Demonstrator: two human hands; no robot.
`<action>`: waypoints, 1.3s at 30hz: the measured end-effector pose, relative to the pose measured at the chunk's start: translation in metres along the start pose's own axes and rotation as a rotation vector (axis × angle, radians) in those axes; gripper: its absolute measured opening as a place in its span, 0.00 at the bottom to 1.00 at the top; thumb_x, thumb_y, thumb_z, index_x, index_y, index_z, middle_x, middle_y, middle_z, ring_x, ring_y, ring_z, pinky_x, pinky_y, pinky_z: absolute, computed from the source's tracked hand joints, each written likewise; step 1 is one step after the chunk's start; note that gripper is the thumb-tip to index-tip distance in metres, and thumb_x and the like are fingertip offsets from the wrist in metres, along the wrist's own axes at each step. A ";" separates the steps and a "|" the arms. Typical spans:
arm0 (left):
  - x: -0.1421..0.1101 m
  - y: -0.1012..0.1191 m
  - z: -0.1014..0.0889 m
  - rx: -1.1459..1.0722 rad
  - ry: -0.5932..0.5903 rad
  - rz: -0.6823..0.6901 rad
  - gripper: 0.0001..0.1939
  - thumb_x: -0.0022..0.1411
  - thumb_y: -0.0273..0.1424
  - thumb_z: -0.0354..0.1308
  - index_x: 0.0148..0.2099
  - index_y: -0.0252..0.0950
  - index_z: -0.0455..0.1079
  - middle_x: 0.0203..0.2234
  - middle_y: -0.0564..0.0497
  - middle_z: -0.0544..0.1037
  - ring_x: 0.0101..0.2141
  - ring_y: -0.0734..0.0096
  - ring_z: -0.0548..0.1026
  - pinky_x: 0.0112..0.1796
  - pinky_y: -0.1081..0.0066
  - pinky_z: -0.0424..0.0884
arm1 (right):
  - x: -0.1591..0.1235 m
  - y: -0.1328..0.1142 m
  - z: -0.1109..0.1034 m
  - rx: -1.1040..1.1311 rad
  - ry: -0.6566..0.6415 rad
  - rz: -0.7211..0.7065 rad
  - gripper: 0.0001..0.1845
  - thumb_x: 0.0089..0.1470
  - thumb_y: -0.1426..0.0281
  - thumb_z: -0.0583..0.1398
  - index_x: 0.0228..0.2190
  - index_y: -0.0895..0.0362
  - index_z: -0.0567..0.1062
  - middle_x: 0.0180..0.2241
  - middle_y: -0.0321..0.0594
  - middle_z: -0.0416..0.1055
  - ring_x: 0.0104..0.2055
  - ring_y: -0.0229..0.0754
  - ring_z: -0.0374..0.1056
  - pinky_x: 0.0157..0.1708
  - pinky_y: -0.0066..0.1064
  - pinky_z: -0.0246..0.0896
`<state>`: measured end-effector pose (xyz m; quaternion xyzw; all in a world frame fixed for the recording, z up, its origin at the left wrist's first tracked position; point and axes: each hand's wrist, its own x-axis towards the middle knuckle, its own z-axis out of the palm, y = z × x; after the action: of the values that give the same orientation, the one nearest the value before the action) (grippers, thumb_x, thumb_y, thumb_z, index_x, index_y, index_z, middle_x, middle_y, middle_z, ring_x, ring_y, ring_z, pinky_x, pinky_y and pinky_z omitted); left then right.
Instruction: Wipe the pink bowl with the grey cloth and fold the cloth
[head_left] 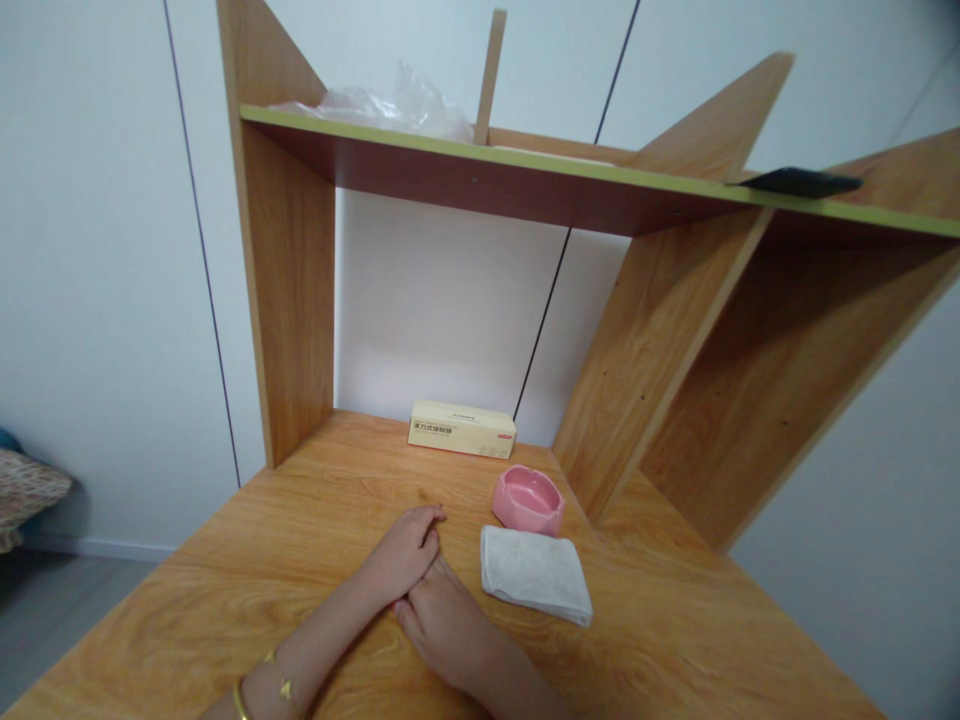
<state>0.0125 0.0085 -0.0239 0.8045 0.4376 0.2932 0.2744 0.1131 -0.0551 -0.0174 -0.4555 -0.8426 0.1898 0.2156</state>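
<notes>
On the wooden desk, my left hand (pixel 405 548) lies across my right hand (pixel 444 612), with its fingers stretched out and no object in them. The fingers of my right hand are mostly hidden beneath it; only the thumb and back show. Just right of my hands is a folded grey-white cloth (pixel 535 572). Behind the cloth sits a pink angular ashtray-like dish (pixel 529 497), close to its far edge. Further back, a long cream cling film box (pixel 461 430) with printed characters lies near the wall.
A wooden shelf (pixel 480 170) with a yellow-green edge spans above the desk. On it are a clear plastic bag (pixel 401 105) and a dark flat object (pixel 801 182). Upright panels stand at left (pixel 292 300) and right (pixel 652 350). Patterned fabric (pixel 30 490) shows at far left.
</notes>
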 end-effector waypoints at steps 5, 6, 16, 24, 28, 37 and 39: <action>0.001 -0.001 0.001 0.016 0.000 0.005 0.19 0.55 0.23 0.44 0.48 0.32 0.66 0.48 0.45 0.69 0.49 0.67 0.64 0.51 0.68 0.57 | 0.000 0.000 0.000 0.000 0.008 -0.008 0.26 0.50 0.75 0.52 0.53 0.62 0.60 0.55 0.48 0.55 0.59 0.46 0.44 0.57 0.40 0.41; 0.001 -0.002 0.001 0.014 0.002 0.007 0.19 0.55 0.23 0.44 0.48 0.32 0.66 0.48 0.45 0.69 0.49 0.67 0.64 0.51 0.68 0.57 | 0.000 0.000 -0.001 0.002 0.009 -0.007 0.26 0.51 0.75 0.52 0.53 0.62 0.60 0.56 0.48 0.55 0.59 0.46 0.44 0.57 0.40 0.41; 0.001 -0.002 0.001 0.015 0.004 0.012 0.19 0.55 0.22 0.44 0.48 0.33 0.66 0.49 0.45 0.68 0.50 0.67 0.64 0.51 0.68 0.57 | 0.000 -0.001 0.000 -0.006 0.012 -0.012 0.26 0.51 0.76 0.52 0.53 0.63 0.60 0.55 0.49 0.55 0.59 0.45 0.45 0.57 0.39 0.41; 0.000 0.000 -0.001 0.010 -0.004 0.005 0.19 0.55 0.22 0.44 0.48 0.33 0.66 0.49 0.45 0.68 0.49 0.67 0.64 0.51 0.68 0.57 | 0.001 -0.001 -0.001 0.009 -0.002 -0.002 0.26 0.50 0.76 0.52 0.53 0.60 0.60 0.55 0.47 0.56 0.59 0.45 0.45 0.57 0.41 0.41; 0.000 0.001 -0.001 -0.003 0.001 -0.001 0.19 0.55 0.23 0.44 0.48 0.34 0.66 0.49 0.45 0.68 0.50 0.67 0.64 0.51 0.67 0.57 | 0.000 -0.002 -0.002 -0.011 -0.008 0.000 0.26 0.51 0.75 0.52 0.53 0.62 0.60 0.55 0.48 0.56 0.59 0.45 0.46 0.57 0.40 0.41; 0.000 0.000 0.000 -0.002 0.000 0.005 0.19 0.55 0.23 0.44 0.49 0.34 0.65 0.49 0.45 0.68 0.50 0.67 0.64 0.52 0.67 0.56 | -0.001 -0.003 -0.002 -0.013 -0.005 0.006 0.25 0.51 0.75 0.51 0.52 0.62 0.61 0.55 0.48 0.57 0.58 0.45 0.48 0.57 0.40 0.42; 0.000 -0.001 0.000 -0.002 0.004 0.002 0.19 0.55 0.23 0.44 0.49 0.34 0.65 0.49 0.46 0.68 0.50 0.67 0.64 0.52 0.67 0.57 | -0.001 -0.003 -0.002 -0.009 0.000 0.004 0.25 0.51 0.75 0.51 0.52 0.62 0.61 0.54 0.48 0.57 0.58 0.44 0.47 0.56 0.40 0.42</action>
<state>0.0123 0.0086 -0.0244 0.8041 0.4371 0.2954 0.2741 0.1124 -0.0569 -0.0145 -0.4581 -0.8426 0.1862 0.2131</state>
